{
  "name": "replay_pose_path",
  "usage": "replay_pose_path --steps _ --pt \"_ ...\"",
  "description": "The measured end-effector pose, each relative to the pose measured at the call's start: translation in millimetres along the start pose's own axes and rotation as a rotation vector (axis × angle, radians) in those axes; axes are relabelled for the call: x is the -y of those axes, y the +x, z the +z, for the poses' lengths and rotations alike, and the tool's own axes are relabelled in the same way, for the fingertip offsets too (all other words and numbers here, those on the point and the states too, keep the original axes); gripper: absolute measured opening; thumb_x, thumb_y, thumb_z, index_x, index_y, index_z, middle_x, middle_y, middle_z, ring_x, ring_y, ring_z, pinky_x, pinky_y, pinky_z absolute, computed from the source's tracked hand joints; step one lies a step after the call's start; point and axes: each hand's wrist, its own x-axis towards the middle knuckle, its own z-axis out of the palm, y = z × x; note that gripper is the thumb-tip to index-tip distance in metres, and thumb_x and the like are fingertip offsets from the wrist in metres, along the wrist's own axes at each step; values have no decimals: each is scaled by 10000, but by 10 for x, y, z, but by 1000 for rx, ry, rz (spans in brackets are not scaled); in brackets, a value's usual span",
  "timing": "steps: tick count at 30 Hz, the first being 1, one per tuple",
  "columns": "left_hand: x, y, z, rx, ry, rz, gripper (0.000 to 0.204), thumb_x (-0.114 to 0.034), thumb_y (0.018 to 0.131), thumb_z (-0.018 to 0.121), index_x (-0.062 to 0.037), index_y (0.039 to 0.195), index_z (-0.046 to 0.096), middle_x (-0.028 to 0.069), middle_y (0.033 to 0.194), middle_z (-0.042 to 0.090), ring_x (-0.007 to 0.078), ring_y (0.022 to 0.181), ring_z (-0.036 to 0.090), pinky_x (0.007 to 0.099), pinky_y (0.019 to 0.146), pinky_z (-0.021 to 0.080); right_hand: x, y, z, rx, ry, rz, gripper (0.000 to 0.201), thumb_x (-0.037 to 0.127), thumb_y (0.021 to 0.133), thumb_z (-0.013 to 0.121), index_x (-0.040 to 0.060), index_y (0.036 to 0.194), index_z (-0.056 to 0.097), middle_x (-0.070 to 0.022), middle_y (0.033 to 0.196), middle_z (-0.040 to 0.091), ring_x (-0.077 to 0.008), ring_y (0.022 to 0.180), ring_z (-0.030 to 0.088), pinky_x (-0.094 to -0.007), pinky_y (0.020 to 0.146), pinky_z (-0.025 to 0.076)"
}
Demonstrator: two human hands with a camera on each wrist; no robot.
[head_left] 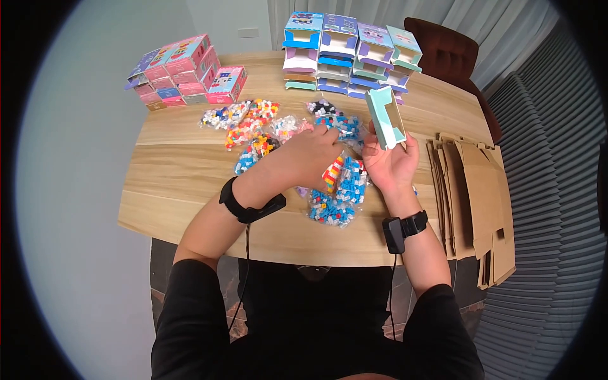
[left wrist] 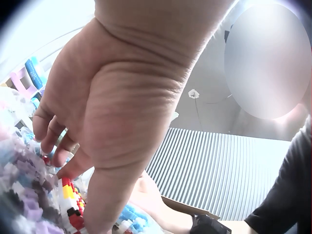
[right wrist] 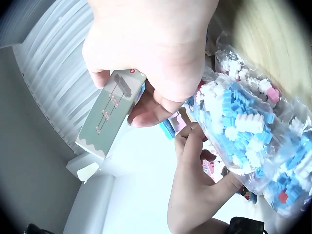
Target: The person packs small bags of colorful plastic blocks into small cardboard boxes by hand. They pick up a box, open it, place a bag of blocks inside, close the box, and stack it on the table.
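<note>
sleeves: black (head_left: pixel 193 310), both arms reaching forward over the table.
wrist cameras: black, strapped on; one on my left wrist (head_left: pixel 273 206), one on my right (head_left: pixel 394 235).
table: light wood (head_left: pixel 164 183), under everything I handle.
near bags: clear bags of blue and white bricks (head_left: pixel 330 210), on the table between my forearms, some red bits mixed in.
my left hand: palm down (head_left: pixel 310 157), fingers bent, pinching the striped packet between thumb and fingers.
striped packet: red, yellow and white bricks (head_left: pixel 332 174), a few black ones seen from the left wrist; right beside the blue-and-white bags.
my right hand: palm up (head_left: pixel 394 168), thumb one side, fingers the other, pinching the mint box.
mint box: raised above the table (head_left: pixel 385 119), tilted, open side showing; printed panel seen from the right wrist.
cardboard: flattened brown pieces (head_left: pixel 482 190), stacked at the table's right edge.
other bags: orange, red and white bricks (head_left: pixel 250 130), left of centre, past my left forearm.
pink boxes: stacked, far left (head_left: pixel 190 60).
open boxes: blue, purple and mint stack (head_left: pixel 340 25), far side, flaps out.
chair: brown (head_left: pixel 437 47), behind the table.
curtain: pale (head_left: pixel 367 7), at the back.
</note>
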Motion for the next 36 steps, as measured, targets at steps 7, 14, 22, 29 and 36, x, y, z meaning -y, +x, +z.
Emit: replay_pose_path --steps 7,14,22,29,36 --pt "-37 -42 -198 29 -226 -81 315 -147 802 680 -42 1037 499 154 903 614 363 901 608 459 740 480 11 1 -18 -41 -58 -3 523 338 873 546 19 1283 485 -131 1124 567 -219 875 558 -327 719 481" --pt "50 -129 -403 -45 -260 -64 278 -115 828 601 -76 1094 528 165 824 614 359 801 622 442 674 474 -12 -8 37 -42 -86 6 486 358 876 538 45 1247 509 -104 1059 588 -223 871 561 -327 713 477" --pt "171 -479 -1005 -465 -698 -265 319 -48 858 621 -15 1153 503 129 912 653 150 799 661 284 646 503 -15 31 -99 94 -95 40 530 326 875 539 39 1314 465 -145 1209 595 -226 920 590 -336 737 481" --pt "-195 -436 -1014 -809 -891 -159 259 -16 880 642 -8 1088 488 47 974 631 48 820 597 208 653 481 -73 26 -209 117 -217 52 509 143 852 586 23 1322 432 -154 1241 577 -294 1091 595 -383 863 533" --pt "-218 -381 -1008 -717 -648 -306 261 -61 863 677 1 1044 499 72 915 648 70 778 594 219 631 472 -103 -24 -86 97 -139 108 634 96 807 600 34 1393 366 -171 1338 511 -327 1188 549 -435 972 509"
